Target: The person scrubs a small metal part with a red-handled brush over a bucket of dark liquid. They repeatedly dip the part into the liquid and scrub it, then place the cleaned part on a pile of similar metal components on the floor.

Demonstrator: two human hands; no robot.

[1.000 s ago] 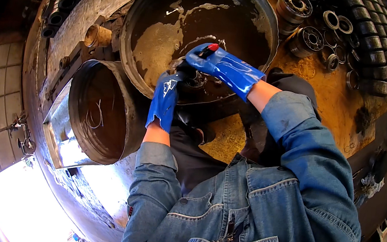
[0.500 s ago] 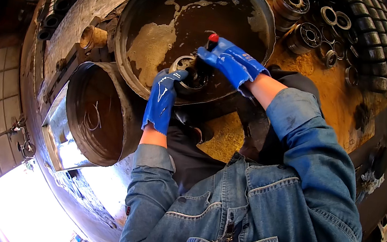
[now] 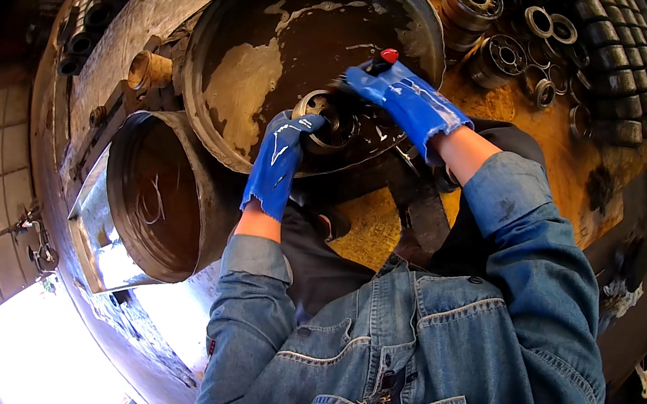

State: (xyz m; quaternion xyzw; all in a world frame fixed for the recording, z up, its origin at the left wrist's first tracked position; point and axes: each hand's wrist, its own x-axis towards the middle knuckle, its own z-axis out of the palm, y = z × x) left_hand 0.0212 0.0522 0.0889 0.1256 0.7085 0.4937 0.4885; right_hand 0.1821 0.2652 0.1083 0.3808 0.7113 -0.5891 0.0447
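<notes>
My left hand (image 3: 279, 152), in a blue rubber glove, grips a round, hollow metal part (image 3: 318, 104) by its near left side. The part is tilted over the near edge of a wide round basin (image 3: 193, 109) of dark, foamy liquid. In my right hand (image 3: 412, 104), gloved the same way, is a dark brush (image 3: 390, 55) with a red handle end. This hand is up and to the right of the metal part, over the liquid. The brush's bristles are mostly hidden and blurred.
A second round tub (image 3: 201, 211) stands left of my legs, with a thin wire loop in it. At the right lie several metal hubs (image 3: 504, 56) and rings (image 3: 539, 21), beside stacked dark cylindrical parts (image 3: 617, 81). A rusty cup-shaped piece (image 3: 146, 70) sits left of the basin.
My right hand and the brush have moved up and right, away from the metal part. My left hand still holds the part, with its opening now more visible.
</notes>
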